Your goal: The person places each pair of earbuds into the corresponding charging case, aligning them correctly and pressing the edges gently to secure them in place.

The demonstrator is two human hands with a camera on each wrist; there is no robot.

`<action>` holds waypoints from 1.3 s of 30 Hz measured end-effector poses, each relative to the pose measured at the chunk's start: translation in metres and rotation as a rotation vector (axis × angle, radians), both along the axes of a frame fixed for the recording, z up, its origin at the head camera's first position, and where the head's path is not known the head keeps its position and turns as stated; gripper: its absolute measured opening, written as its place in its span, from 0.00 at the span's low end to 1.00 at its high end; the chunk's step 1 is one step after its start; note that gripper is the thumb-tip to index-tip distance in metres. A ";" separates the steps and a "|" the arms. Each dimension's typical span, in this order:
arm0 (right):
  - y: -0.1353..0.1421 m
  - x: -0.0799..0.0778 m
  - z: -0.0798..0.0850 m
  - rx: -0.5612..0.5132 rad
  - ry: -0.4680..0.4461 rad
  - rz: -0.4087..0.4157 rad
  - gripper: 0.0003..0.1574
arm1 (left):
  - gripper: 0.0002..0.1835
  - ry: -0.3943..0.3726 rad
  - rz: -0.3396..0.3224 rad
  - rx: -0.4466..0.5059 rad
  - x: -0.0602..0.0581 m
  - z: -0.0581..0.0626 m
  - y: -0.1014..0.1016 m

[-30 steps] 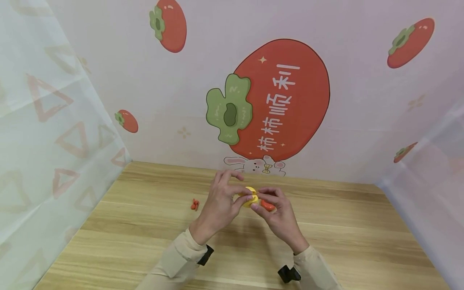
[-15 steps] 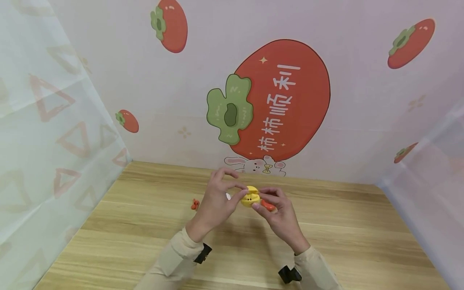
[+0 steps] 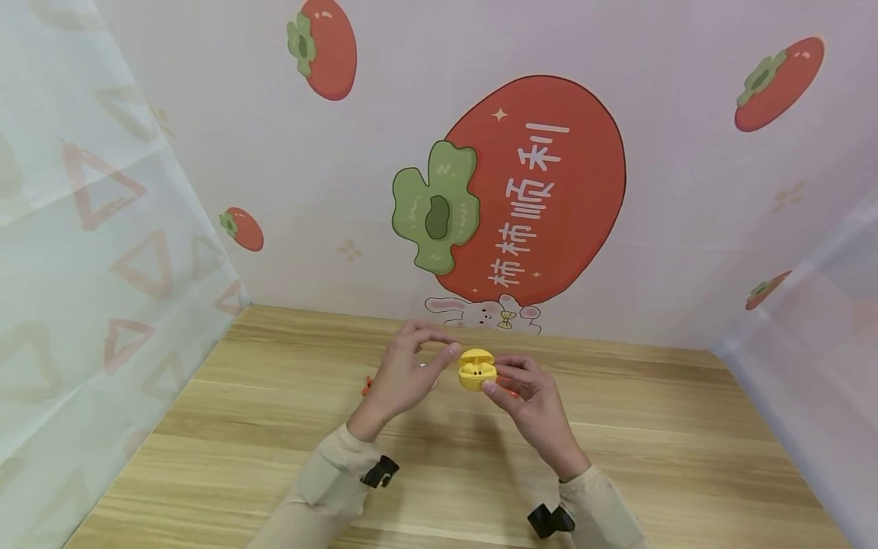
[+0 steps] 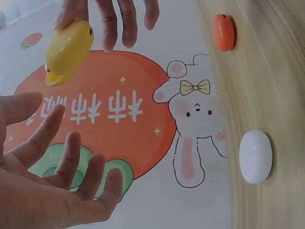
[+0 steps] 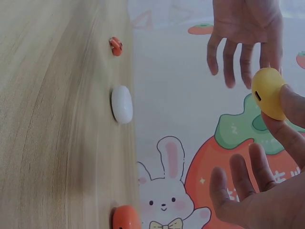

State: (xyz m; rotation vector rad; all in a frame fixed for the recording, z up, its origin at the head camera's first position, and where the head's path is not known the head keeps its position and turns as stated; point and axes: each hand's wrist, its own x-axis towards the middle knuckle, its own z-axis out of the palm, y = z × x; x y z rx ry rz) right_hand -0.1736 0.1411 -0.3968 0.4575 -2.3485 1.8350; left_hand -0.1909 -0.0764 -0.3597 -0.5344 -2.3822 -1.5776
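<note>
Raised above the table, a yellow earbud charging case (image 3: pixel 476 383) stands with its lid up, and what look like yellow earbuds sit inside. My right hand (image 3: pixel 538 404) pinches its right side between thumb and fingers. The case's smooth back, with a small dark port, faces the right wrist view. My left hand (image 3: pixel 400 381) is just left of the case, apart from it, fingers spread and holding nothing. In the left wrist view a white case (image 4: pixel 256 157) and an orange case (image 4: pixel 223 32) lie on the table, partly hidden by my hands in the head view.
A pair of orange-red earbuds (image 5: pixel 116 46) lies on the wooden table (image 3: pixel 274 442), left of the white case. A printed backdrop (image 3: pixel 672 191) rises behind the table's far edge, with pale side panels at left and right.
My left hand has drawn back to the left, its fingers leaving the yellow case. The open case and its contents now show more fully. My right hand keeps hold of it.
</note>
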 end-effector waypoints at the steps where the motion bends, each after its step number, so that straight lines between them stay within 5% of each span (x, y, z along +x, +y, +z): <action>1: 0.000 0.000 0.000 0.001 -0.005 -0.001 0.15 | 0.10 -0.025 -0.009 0.002 -0.001 0.000 0.000; 16: -0.001 0.001 0.001 -0.006 -0.063 0.011 0.16 | 0.22 -0.388 -0.155 0.055 -0.010 -0.004 -0.001; 23: -0.002 0.001 0.000 0.010 -0.071 0.029 0.14 | 0.22 -0.486 -0.183 0.085 -0.011 -0.006 -0.002; 30: -0.002 0.002 0.000 0.023 -0.075 0.035 0.15 | 0.21 -0.488 -0.205 0.085 -0.012 -0.006 -0.003; 39: -0.002 0.003 0.001 0.028 -0.089 0.012 0.14 | 0.13 -0.325 -0.178 0.040 -0.007 -0.005 0.000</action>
